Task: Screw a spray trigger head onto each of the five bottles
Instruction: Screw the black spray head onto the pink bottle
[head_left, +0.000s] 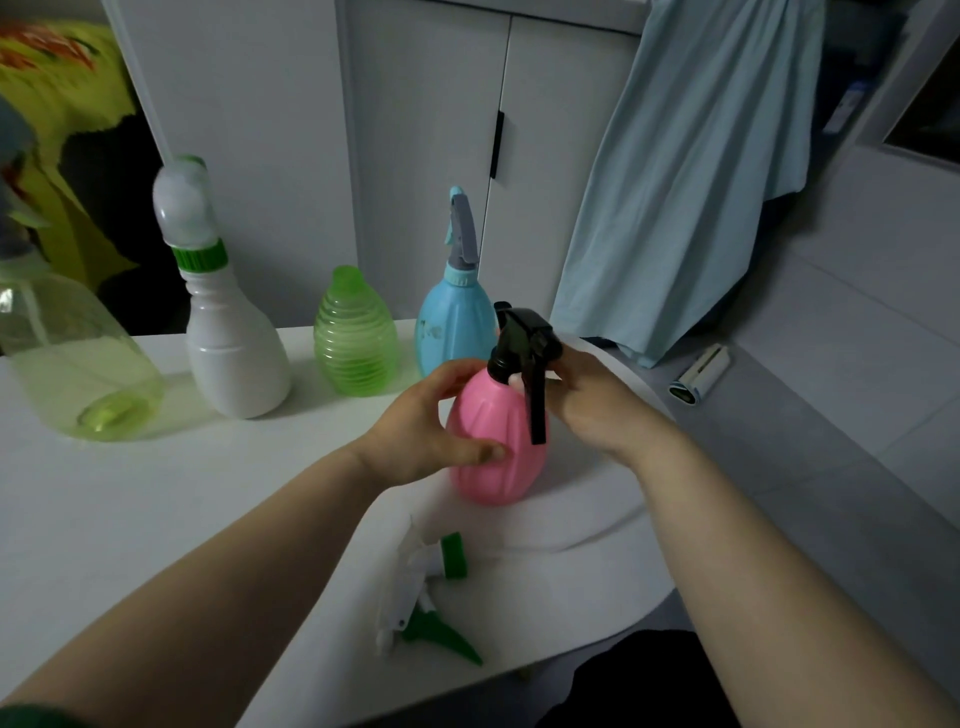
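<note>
Where the white table (156, 493) runs out at nine o'clock, a clear green bottle (78, 364) is cut off. The fluted pink plastic bottle (498, 457) stands at centre, left hand (421, 431) curled round its belly; the right hand (597, 400), fingers partly hidden, grips the black trigger head (524, 338) on its neck. A loose white-and-green head (421, 597) lies at six o'clock.

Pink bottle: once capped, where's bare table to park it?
Bare table lies front-left, between the clear green bottle, white bottle and left forearm. Crowded: back row through the blue bottle, and the loose trigger head near the front edge.
</note>
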